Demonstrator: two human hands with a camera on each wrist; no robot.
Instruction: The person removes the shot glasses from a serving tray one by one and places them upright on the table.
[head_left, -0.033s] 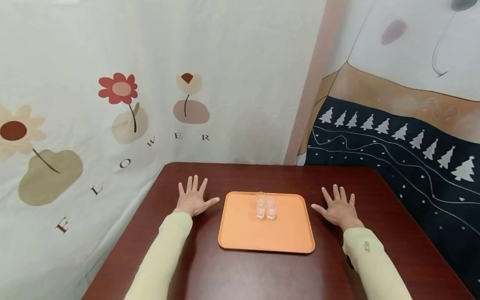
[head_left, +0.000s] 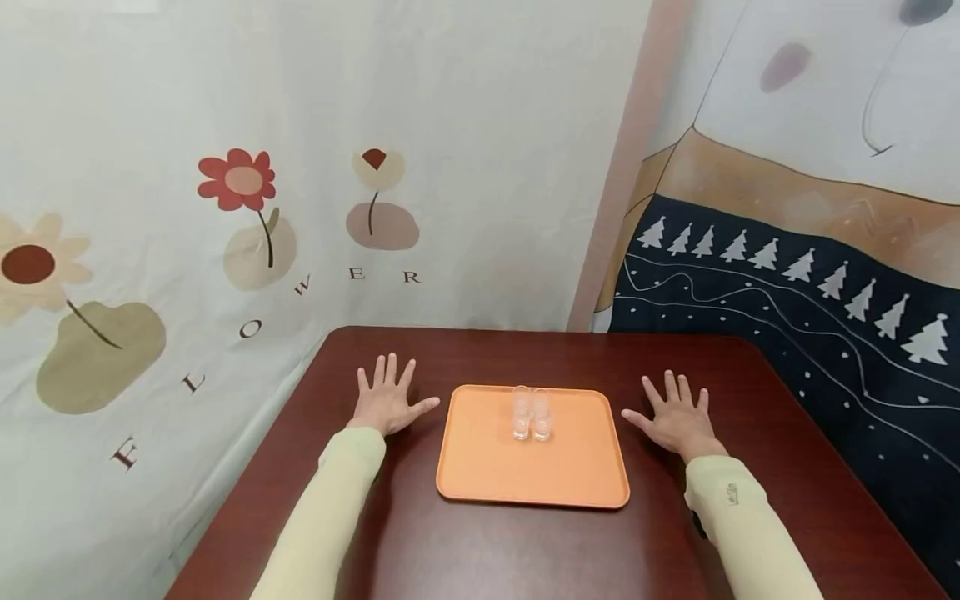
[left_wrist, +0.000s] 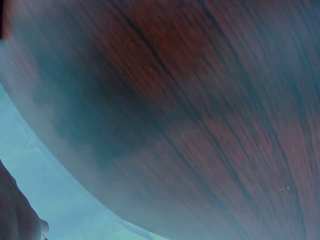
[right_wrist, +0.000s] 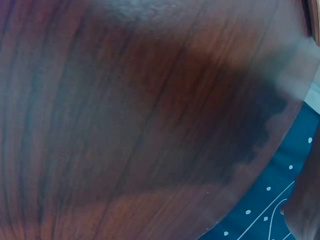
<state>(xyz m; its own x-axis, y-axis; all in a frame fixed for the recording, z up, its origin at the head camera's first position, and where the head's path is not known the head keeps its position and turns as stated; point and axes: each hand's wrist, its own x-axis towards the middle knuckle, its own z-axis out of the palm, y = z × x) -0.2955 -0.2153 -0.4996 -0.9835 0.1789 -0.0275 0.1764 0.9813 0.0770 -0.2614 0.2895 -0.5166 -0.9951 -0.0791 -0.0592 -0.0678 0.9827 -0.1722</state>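
Observation:
My left hand (head_left: 384, 405), fingers straight and spread, is over the table to the left of an orange tray (head_left: 495, 475). On the tray's other side is my right hand (head_left: 677, 422), its fingers also spread. Neither hand holds anything or touches the tray. Small clear glasses (head_left: 531, 423) stand close together on the tray, behind its middle; their exact number is hard to make out. Only part of the left hand (left_wrist: 17, 215) shows in the left wrist view, at the lower left corner. The right wrist view has part of the right hand (right_wrist: 305, 200) at its right edge.
The tray lies on a dark red-brown wooden table (head_left: 517, 554) with rounded far corners. Behind and to the left hangs a pale cloth (head_left: 480, 167) printed with flowers and letters. A dark blue cloth (head_left: 750, 333) with white trees hangs along the right.

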